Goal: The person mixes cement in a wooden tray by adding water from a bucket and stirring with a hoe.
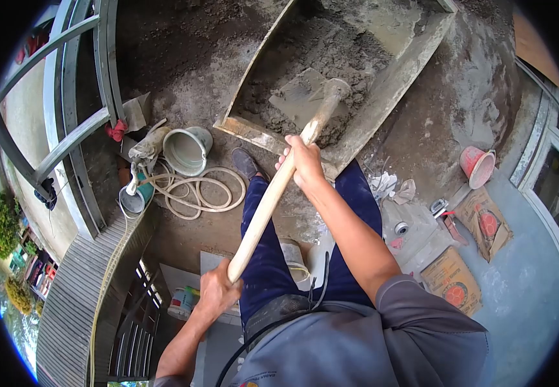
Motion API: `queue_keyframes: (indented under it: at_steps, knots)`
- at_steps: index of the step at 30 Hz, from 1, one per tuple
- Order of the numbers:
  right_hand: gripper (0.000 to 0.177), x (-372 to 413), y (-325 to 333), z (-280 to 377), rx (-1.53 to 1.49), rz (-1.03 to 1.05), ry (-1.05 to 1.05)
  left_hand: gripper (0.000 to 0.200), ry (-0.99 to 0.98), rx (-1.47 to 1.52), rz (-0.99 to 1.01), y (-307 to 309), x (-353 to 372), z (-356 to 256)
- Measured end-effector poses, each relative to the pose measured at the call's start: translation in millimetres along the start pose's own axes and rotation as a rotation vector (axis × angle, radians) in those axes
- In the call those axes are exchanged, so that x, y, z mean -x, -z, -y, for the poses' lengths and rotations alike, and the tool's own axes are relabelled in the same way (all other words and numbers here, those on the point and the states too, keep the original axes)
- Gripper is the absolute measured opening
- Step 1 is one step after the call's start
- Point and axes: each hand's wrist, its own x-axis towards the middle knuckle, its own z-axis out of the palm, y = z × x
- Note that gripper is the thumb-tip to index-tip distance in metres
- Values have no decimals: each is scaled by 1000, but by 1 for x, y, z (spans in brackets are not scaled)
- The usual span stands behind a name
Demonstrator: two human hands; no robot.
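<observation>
A hoe [272, 216] with a pale wooden handle slants across the middle of the view. My left hand [221, 286] is closed around the handle's near end, beside my left thigh. Farther up the handle, my right hand [304, 161] grips it with the fingers wrapped round. The hoe's blade [297, 98] lies in wet grey mortar [357, 48], partly covered by it. This mortar spreads inside a shallow mixing trough [401, 87] with raised, cement-crusted sides, in front of my feet.
Left of my foot stand a grey bucket [188, 152] and a smaller pail [133, 200], beside a coiled hose [234, 205]. To the right are a red bucket [477, 168] and paper cement bags [452, 281]. Another bucket [294, 258] stands between my legs. Metal framing [73, 138] rises at left.
</observation>
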Motion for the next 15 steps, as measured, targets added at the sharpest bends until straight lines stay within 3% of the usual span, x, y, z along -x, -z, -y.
queue_keyframes:
  at_steps: [3, 5, 10, 14, 15]
  knots:
    - [17, -170, 23, 19, -46, -156, -84, 27, -6, -173, -58, -25, -138, -49]
    - [17, -182, 27, 33, -29, -120, 7, 29, 13, -148, -40, -26, -156, -61]
    - [14, -101, 28, 105, 107, -15, 179, 30, -27, 25, -97, -57, -108, -98]
    - [19, -131, -15, 173, 123, 108, 337, 33, -188, 98, -276, -46, -163, -117]
    - [21, -153, -30, 183, 138, 125, 371, 33, -159, 52, -240, -36, -185, -118]
